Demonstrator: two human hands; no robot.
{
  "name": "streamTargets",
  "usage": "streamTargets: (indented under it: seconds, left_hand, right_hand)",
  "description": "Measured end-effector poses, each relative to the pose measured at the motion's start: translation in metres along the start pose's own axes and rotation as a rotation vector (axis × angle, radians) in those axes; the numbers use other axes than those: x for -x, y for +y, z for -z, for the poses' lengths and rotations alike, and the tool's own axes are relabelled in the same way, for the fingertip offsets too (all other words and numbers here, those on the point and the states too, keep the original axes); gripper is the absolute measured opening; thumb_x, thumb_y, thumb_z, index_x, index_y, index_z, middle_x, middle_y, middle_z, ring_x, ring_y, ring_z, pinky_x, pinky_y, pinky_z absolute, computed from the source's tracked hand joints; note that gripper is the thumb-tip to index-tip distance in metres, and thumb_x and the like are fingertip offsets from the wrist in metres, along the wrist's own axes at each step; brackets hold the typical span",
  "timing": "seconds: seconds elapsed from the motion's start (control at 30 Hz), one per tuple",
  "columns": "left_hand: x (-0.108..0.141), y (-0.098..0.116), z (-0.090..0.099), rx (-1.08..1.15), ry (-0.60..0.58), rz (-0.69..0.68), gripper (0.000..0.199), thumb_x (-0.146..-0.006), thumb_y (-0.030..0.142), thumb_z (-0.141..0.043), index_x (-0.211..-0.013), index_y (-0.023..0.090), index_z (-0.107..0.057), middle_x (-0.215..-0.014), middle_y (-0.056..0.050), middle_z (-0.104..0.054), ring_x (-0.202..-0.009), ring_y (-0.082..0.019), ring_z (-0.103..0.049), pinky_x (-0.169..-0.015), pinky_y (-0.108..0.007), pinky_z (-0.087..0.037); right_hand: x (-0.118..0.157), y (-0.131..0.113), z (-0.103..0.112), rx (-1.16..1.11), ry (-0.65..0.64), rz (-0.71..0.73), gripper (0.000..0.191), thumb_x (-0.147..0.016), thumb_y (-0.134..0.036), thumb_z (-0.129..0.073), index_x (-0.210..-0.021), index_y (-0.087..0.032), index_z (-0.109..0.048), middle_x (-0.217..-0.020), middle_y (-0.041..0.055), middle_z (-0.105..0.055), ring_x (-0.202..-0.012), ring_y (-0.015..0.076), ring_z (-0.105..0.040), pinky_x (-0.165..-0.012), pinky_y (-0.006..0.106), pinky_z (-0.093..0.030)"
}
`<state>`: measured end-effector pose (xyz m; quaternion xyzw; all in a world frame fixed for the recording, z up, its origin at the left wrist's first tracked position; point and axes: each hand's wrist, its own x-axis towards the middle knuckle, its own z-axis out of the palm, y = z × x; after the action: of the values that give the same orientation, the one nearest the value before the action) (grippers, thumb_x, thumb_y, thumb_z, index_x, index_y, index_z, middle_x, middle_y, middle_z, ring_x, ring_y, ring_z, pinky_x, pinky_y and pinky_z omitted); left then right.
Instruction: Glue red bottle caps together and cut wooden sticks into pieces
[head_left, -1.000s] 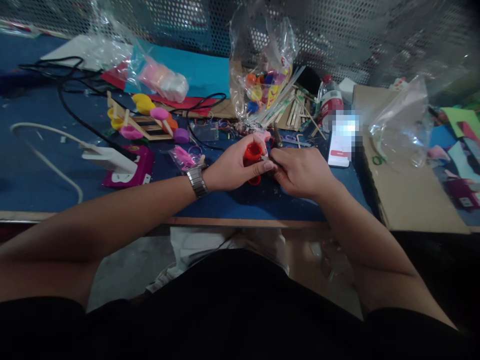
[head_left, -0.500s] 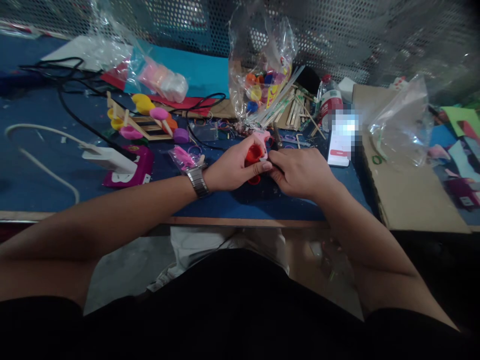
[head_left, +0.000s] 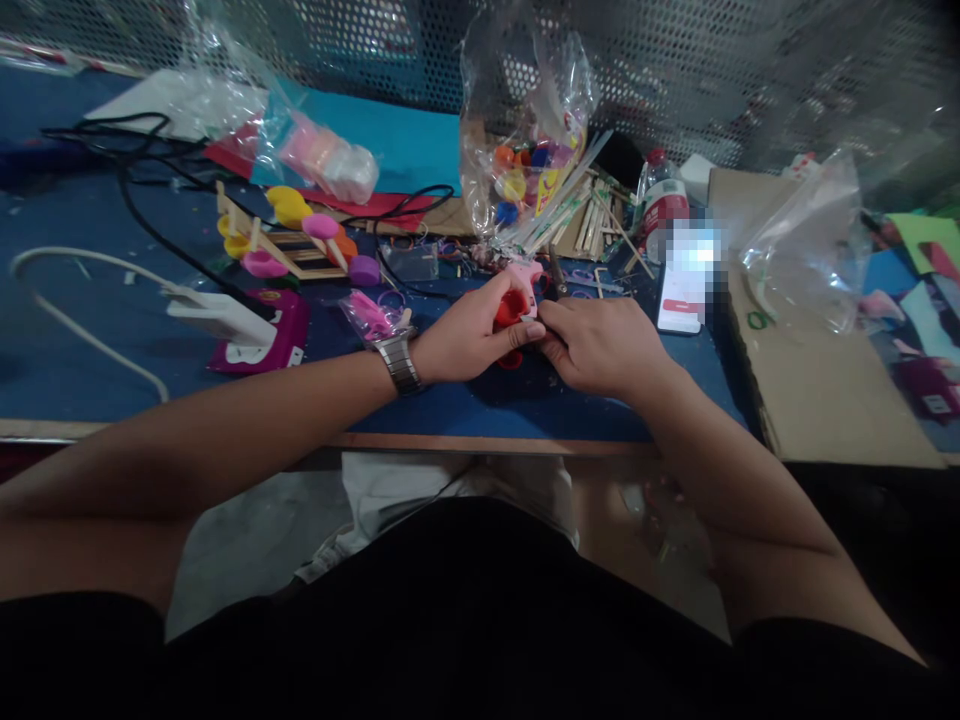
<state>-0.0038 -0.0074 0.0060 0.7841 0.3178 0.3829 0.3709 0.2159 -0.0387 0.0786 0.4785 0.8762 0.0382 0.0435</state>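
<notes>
In the head view, the left hand (head_left: 476,335) is curling around a red cup-like piece (head_left: 510,308), with its thumb lying across the front. The right hand (head_left: 604,340) is bunching its fingers in a narrow pinch, but I cannot tell what they are holding. The red piece is sitting between the hands, over the middle of the blue table (head_left: 600,415), nearer its front edge than its back edge. It is lying just left of the right fingertips, and the left hand is the nearer one. A pink piece (head_left: 525,277) is poking out toward the back edge. A tiny pale bit (head_left: 529,319) is peeking out by the left thumb. Fingers are hiding most of the red piece, so I cannot tell which way its long side is pointing.
</notes>
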Motion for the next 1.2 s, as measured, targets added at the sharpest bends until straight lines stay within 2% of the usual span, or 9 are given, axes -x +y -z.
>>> streamTargets:
  seconds: [0.27,0.4,0.53,0.63,0.77,0.87,0.97,1.07,1.2]
  left_hand:
    - [-0.001,-0.002,0.001,-0.024,-0.009,-0.025,0.068,-0.101,0.087,-0.060,-0.118,0.020,-0.058,-0.105,-0.007,-0.075,-0.079,-0.019,-0.067,-0.082,-0.035,-0.055]
    - [-0.001,-0.002,-0.001,0.007,-0.010,-0.044,0.066,-0.103,0.084,-0.060,-0.121,0.020,-0.059,-0.125,-0.014,-0.078,-0.113,-0.028,-0.078,-0.103,-0.043,-0.061]
    - [-0.002,0.000,-0.001,0.089,-0.007,-0.057,0.066,-0.101,0.084,-0.065,-0.119,0.021,-0.058,-0.151,-0.021,-0.072,-0.156,-0.036,-0.062,-0.124,-0.048,-0.056]
    - [-0.002,0.002,0.000,0.104,-0.023,-0.059,0.063,-0.100,0.080,-0.068,-0.117,0.020,-0.057,-0.155,-0.023,-0.069,-0.164,-0.039,-0.055,-0.127,-0.048,-0.054]
    - [-0.003,0.002,-0.001,0.151,-0.019,-0.027,0.065,-0.096,0.080,-0.074,-0.116,0.021,-0.056,-0.148,-0.022,-0.071,-0.151,-0.039,-0.065,-0.116,-0.046,-0.059]
    - [-0.005,0.002,-0.004,0.410,0.009,0.113,0.062,-0.097,0.082,-0.068,-0.115,0.024,-0.057,-0.116,-0.012,-0.077,-0.113,-0.030,-0.079,-0.091,-0.040,-0.063]
    - [-0.008,0.004,-0.006,0.783,0.053,0.260,0.049,-0.096,0.068,-0.073,-0.111,0.024,-0.057,-0.091,-0.001,-0.067,-0.074,-0.018,-0.069,-0.063,-0.029,-0.052]
    - [-0.010,0.008,-0.007,0.916,0.107,0.298,0.038,-0.094,0.052,-0.076,-0.111,0.023,-0.059,-0.088,0.000,-0.062,-0.067,-0.013,-0.062,-0.059,-0.025,-0.046]
    - [-0.007,0.008,-0.008,0.852,0.079,0.291,0.041,-0.102,0.061,-0.068,-0.120,0.025,-0.057,-0.089,0.000,-0.061,-0.067,-0.014,-0.060,-0.059,-0.028,-0.047]
  right_hand:
    - [-0.001,0.002,-0.008,-0.003,0.041,0.012,0.048,-0.114,-0.046,-0.039,-0.127,-0.018,-0.075,-0.115,0.0156,-0.083,-0.092,0.0304,-0.072,-0.068,0.040,-0.016]
    - [-0.003,0.004,-0.010,-0.022,0.048,0.032,0.047,-0.112,-0.044,-0.040,-0.128,-0.017,-0.075,-0.115,0.0157,-0.083,-0.093,0.0320,-0.073,-0.069,0.040,-0.017]
    - [-0.004,0.004,-0.010,-0.036,0.042,0.029,0.045,-0.111,-0.041,-0.041,-0.127,-0.016,-0.075,-0.114,0.0161,-0.084,-0.093,0.0321,-0.073,-0.069,0.040,-0.018]
    - [-0.003,0.003,-0.009,-0.037,0.056,0.041,0.045,-0.111,-0.042,-0.041,-0.126,-0.016,-0.075,-0.113,0.0165,-0.084,-0.091,0.0319,-0.072,-0.069,0.040,-0.017]
    - [-0.003,0.005,-0.012,-0.062,0.079,0.048,0.041,-0.112,-0.042,-0.044,-0.122,-0.017,-0.074,-0.110,0.0167,-0.083,-0.090,0.0310,-0.070,-0.069,0.040,-0.019]
    - [-0.008,0.013,-0.017,-0.203,0.113,0.088,0.044,-0.115,-0.046,-0.038,-0.114,-0.018,-0.072,-0.107,0.0152,-0.081,-0.089,0.0295,-0.069,-0.072,0.039,-0.029]
    - [-0.014,0.023,-0.022,-0.365,0.200,0.165,0.066,-0.119,-0.061,-0.021,-0.107,-0.019,-0.070,-0.108,0.0156,-0.079,-0.093,0.0284,-0.069,-0.080,0.039,-0.041]
    - [-0.014,0.027,-0.024,-0.390,0.308,0.184,0.080,-0.117,-0.071,-0.011,-0.110,-0.020,-0.072,-0.111,0.0163,-0.079,-0.101,0.0289,-0.070,-0.087,0.039,-0.046]
    - [-0.007,0.020,-0.020,-0.227,0.342,0.151,0.081,-0.117,-0.070,-0.011,-0.120,-0.018,-0.074,-0.118,0.0178,-0.079,-0.105,0.0303,-0.071,-0.081,0.039,-0.043]
